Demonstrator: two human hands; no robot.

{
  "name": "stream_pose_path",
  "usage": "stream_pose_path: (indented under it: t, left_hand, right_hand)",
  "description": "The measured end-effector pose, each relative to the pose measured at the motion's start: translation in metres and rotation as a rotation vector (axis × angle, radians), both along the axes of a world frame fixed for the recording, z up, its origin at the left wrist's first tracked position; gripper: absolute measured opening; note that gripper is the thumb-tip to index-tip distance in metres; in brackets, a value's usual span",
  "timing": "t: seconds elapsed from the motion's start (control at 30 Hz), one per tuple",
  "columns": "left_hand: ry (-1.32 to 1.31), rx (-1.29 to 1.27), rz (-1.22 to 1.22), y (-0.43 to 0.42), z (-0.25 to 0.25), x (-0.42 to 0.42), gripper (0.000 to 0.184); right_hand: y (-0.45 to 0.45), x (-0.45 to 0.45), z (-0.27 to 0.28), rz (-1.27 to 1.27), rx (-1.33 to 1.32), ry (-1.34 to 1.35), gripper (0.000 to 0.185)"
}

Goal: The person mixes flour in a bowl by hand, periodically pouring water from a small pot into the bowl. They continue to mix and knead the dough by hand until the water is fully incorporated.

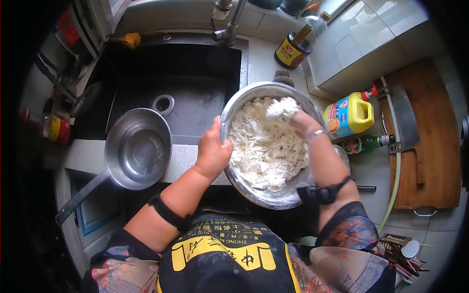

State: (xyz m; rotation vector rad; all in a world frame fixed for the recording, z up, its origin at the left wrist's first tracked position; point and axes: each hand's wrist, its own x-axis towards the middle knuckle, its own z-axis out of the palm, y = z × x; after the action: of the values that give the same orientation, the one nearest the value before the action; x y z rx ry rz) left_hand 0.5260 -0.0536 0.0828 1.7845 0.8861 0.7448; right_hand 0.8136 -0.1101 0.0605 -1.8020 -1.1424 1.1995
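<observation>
- Head view: my left hand (213, 150) is closed against the left side of the steel bowl (289, 193), holding it at the rim.
- My right hand (287, 111) is inside the bowl at its far right, the fingers thickly coated in white dough (266, 146). They are blurred and covered, so I cannot tell how far open they are or whether they grip a lump.
- The bowl is in front of me, just right of the sink (141, 68), at the tabletop (184, 163). The dough in it is loose and shaggy, with drier flour showing in places.
- The pan (137, 149) is left of my left hand, across the near edge of the sink, its handle pointing down and left.
- Beyond the sink stands the tap (225, 35); a yellow brush (131, 41) lies at the far left corner.
- A dark sauce bottle (290, 53) is beyond the bowl.
- To the right are the yellow jug (360, 116) with a red pump and, near it, a green bottle (367, 143).
- Farther right, a cleaver (406, 117) lies against the wooden board (432, 136).
- I wear 2 black straps, 1 on each arm.
</observation>
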Motion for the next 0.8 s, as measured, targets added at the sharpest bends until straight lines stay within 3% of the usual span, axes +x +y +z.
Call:
stream_pose_path:
  t: [0.07,0.1,0.17,0.23,0.3,0.4,0.5,0.53,0.57,0.63,0.73,0.8]
  left_hand:
    - [0.009,-0.002,0.012,0.011,-0.005,0.005,0.050]
    - [0.014,-0.006,0.010,0.015,-0.008,0.008,0.049]
    - [-0.117,-0.072,0.037,0.026,-0.011,0.016,0.042]
    - [-0.233,-0.149,0.018,0.039,-0.012,0.022,0.038]
    - [-0.142,-0.135,0.044,0.048,-0.012,0.026,0.038]
    - [-0.015,-0.117,-0.019,0.059,-0.005,0.031,0.041]
    - [-0.014,-0.140,-0.013,0.063,-0.005,0.039,0.041]
    - [-0.008,-0.140,-0.010,0.063,-0.006,0.042,0.041]
    - [-0.002,-0.139,-0.008,0.063,-0.006,0.044,0.041]
    - [0.016,-0.123,-0.009,0.061,-0.006,0.048,0.041]
    - [0.046,-0.093,-0.004,0.062,-0.007,0.044,0.041]
    - [0.043,-0.091,-0.036,0.061,-0.008,0.045,0.043]
  right_hand:
    - [0.033,-0.004,-0.038,0.178,0.058,-0.183,0.034]
    - [0.040,-0.043,0.002,0.169,0.048,-0.054,0.031]
    - [0.050,-0.072,0.011,0.373,0.094,-0.056,0.028]
    - [0.043,-0.108,0.032,0.316,-0.128,0.050,0.031]
    - [0.028,-0.117,0.040,0.515,-0.021,-0.105,0.031]
    - [-0.015,-0.119,0.068,0.607,-0.198,-0.551,0.036]
    - [-0.068,-0.133,0.090,0.720,-0.250,-0.835,0.016]
    - [-0.081,-0.133,0.087,0.704,-0.280,-0.738,0.017]
    - [-0.091,-0.133,0.075,0.614,-0.148,-0.697,0.018]
    - [-0.090,-0.134,0.045,0.566,-0.318,-0.800,0.020]
    - [-0.069,-0.122,0.013,0.858,-0.023,-1.211,0.023]
    - [-0.040,-0.125,0.019,0.973,-0.260,-1.280,0.029]
